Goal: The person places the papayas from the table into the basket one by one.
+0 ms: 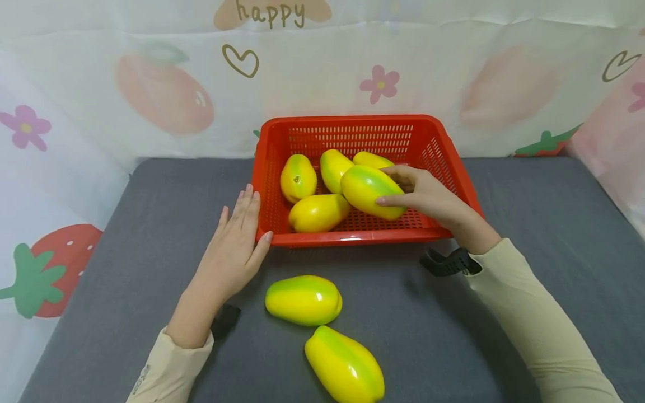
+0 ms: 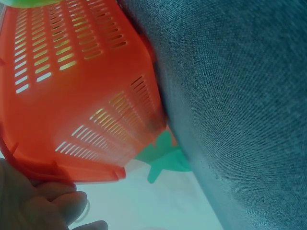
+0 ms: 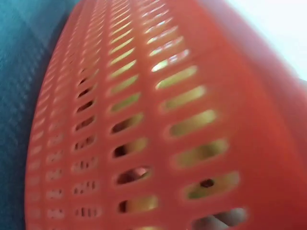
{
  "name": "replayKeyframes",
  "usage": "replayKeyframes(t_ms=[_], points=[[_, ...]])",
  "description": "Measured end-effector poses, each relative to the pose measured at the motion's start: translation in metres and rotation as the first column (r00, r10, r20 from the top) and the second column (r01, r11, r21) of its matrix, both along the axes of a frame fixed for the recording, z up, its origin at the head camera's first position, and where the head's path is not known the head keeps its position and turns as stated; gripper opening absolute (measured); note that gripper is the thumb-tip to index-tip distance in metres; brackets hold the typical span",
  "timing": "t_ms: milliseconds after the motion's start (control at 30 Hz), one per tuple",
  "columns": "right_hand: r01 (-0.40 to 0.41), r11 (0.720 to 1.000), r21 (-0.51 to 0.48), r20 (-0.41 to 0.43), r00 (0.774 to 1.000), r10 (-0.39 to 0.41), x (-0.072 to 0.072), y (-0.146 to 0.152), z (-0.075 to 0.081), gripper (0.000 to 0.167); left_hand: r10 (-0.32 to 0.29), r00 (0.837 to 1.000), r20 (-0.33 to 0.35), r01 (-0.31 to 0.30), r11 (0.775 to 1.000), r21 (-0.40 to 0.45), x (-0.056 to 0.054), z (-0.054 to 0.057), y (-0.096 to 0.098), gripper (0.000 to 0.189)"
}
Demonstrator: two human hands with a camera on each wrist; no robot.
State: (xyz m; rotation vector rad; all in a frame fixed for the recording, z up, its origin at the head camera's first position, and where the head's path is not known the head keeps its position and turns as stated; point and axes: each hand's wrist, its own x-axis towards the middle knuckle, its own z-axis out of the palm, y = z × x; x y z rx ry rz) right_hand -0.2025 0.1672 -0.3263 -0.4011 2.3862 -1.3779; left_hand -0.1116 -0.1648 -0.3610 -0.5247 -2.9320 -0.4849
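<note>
The backdrop cloth [image 1: 312, 67] bears lettering [image 1: 271, 13] — "happy".

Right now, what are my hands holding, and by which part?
Your right hand holds a yellow-green papaya by its right end; your left hand just touches the red basket.

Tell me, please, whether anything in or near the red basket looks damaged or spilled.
Nothing stands out: the red basket sits upright, the fruit in the right hand looks whole, and no spill or damage shows.
</note>
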Motion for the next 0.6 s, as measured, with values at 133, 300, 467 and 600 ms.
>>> replayKeyframes(t_ms=[133,300,467,600], points=[[-0.003,1.000,0.025,0.011,1.000,0.003,-0.0042,0.0001,-0.0047,0.065,0.000,1.000,-0.010,0.000,1.000,-0.001,0.0002,-0.0006,-0.0004,0.070],[-0.031,0.997,0.068,0.009,1.000,0.030,-0.0052,0.0000,-0.0055,0.067,0.002,1.000,-0.006,-0.002,1.000,-0.002,0.0003,0.0001,0.0004,0.071],[-0.050,0.992,0.120,0.019,0.999,0.048,-0.0048,-0.0005,-0.0043,0.070,0.005,1.000,-0.006,-0.005,1.000,-0.002,0.0010,-0.0003,0.0007,0.071],[-0.052,0.989,0.140,0.032,0.998,0.048,-0.0045,0.0002,-0.0043,0.071,0.003,1.000,-0.021,-0.003,1.000,0.000,0.0013,-0.0006,0.0008,0.070]])
